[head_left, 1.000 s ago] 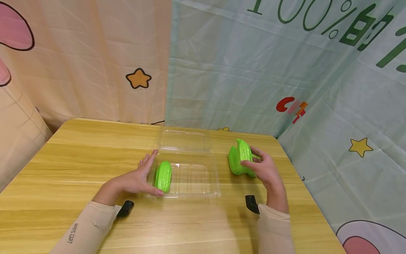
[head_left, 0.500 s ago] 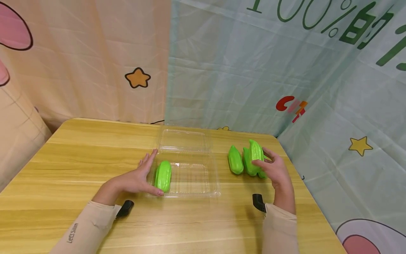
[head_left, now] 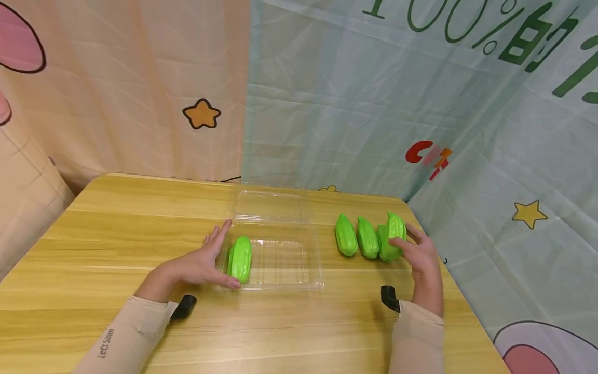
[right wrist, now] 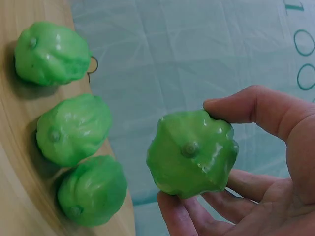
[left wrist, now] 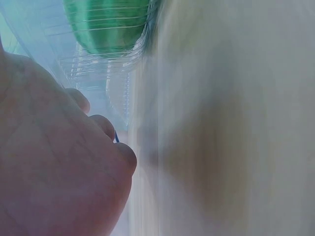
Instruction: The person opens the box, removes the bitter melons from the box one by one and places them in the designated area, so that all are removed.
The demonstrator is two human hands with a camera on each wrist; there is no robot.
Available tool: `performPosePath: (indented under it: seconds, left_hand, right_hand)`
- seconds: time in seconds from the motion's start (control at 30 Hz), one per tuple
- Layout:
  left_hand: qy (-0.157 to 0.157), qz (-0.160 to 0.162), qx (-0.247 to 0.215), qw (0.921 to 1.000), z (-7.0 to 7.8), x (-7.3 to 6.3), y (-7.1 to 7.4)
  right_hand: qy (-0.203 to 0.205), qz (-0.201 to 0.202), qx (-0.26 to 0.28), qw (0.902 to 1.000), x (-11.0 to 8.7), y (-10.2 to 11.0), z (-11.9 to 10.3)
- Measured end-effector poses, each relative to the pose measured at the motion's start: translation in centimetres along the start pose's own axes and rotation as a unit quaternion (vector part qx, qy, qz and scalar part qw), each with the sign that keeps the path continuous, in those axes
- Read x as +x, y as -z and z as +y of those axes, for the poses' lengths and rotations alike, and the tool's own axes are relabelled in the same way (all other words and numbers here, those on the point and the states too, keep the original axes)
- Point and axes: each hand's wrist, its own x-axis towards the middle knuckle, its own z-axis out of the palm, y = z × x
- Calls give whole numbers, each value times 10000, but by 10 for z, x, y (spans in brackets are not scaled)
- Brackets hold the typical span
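Note:
In the head view my left hand (head_left: 202, 264) is spread at the left side of a clear plastic clamshell box (head_left: 285, 286), with the thumb by its front left corner. A green bitter melon (head_left: 240, 259) lies inside at the left end; through the clear wall, this melon (left wrist: 108, 24) shows in the left wrist view. My right hand (head_left: 420, 255) grips another bitter melon (right wrist: 192, 153) between thumb and fingers, raised off the table. Beside it, three more stand in a row: the left melon (head_left: 346, 235), the middle melon (head_left: 367, 238) and the right melon (head_left: 384, 246), partly hidden.
The box's lid (head_left: 271, 205) is folded back toward the far edge of the wooden table (head_left: 280, 332). Printed curtains (head_left: 327, 104) hang behind the table and along its right. A black wrist mount (head_left: 184, 307) sticks out near the left sleeve, another mount (head_left: 390, 298) near the right.
My right hand has moved to the right with the held bitter melon, and the melons behind it have come into view. My left hand and the box have stayed put.

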Motion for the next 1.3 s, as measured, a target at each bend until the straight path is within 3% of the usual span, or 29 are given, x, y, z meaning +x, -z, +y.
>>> performPosePath:
  seconds: [0.23, 0.53, 0.67, 0.9, 1.13, 1.3]
  left_hand:
    - [6, -63, 0, 10000, 1, 0, 1]
    - [18, -68, -40, 10000, 0, 0, 1]
    - [-10, -52, -4, 10000, 0, 1, 1]
    - [-17, -61, -13, 10000, 0, 2, -1]
    - [-3, -55, -41, 10000, 1, 2, 0]
    - [-8, -53, -28, 10000, 1, 1, 1]
  right_hand:
    - [-309, 538, 311, 9976, 7, 6, 15]
    - [-432, 883, 519, 9938, 14, 10, 35]
    - [-535, 940, 451, 9931, 17, 11, 41]
    - [-739, 978, -116, 9924, 22, 9, 49]
    - [-716, 836, 351, 9933, 27, 1, 56]
    - [-745, 892, 405, 9924, 30, -3, 57]
